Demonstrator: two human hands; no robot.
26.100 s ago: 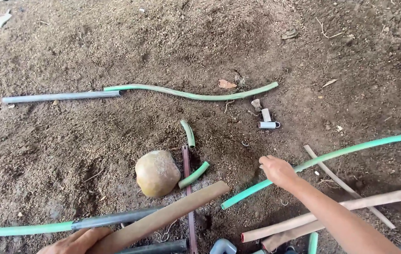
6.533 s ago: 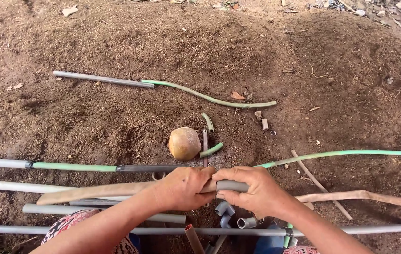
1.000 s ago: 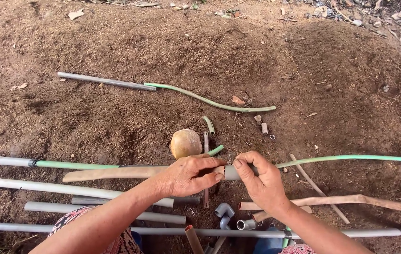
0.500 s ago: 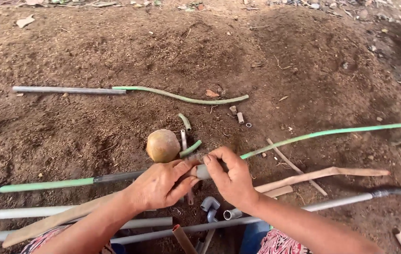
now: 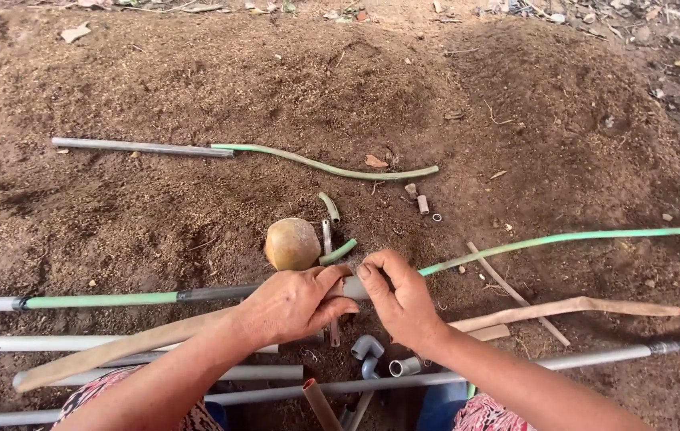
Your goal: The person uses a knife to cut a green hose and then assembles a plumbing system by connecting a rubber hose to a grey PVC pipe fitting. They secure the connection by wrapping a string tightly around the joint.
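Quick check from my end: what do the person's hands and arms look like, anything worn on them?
Both are bare: the left hand and right hand wear no gloves, rings or watch that I can see. The forearms carry no sleeves. Only red-and-white patterned cloth shows at the bottom edge, beneath the arms.

Both hands, left hand [image 5: 292, 302] and right hand [image 5: 398, 297], grip grey pipe [image 5: 353, 288] at frame centre; round stone [image 5: 292, 243] just above.

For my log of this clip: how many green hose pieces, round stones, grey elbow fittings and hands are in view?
Green hose pieces: 5, the long curved one, two short offcuts, one running right, one sleeved on the pipe
Round stones: 1
Grey elbow fittings: 1
Hands: 2, left hand, right hand
Total: 9
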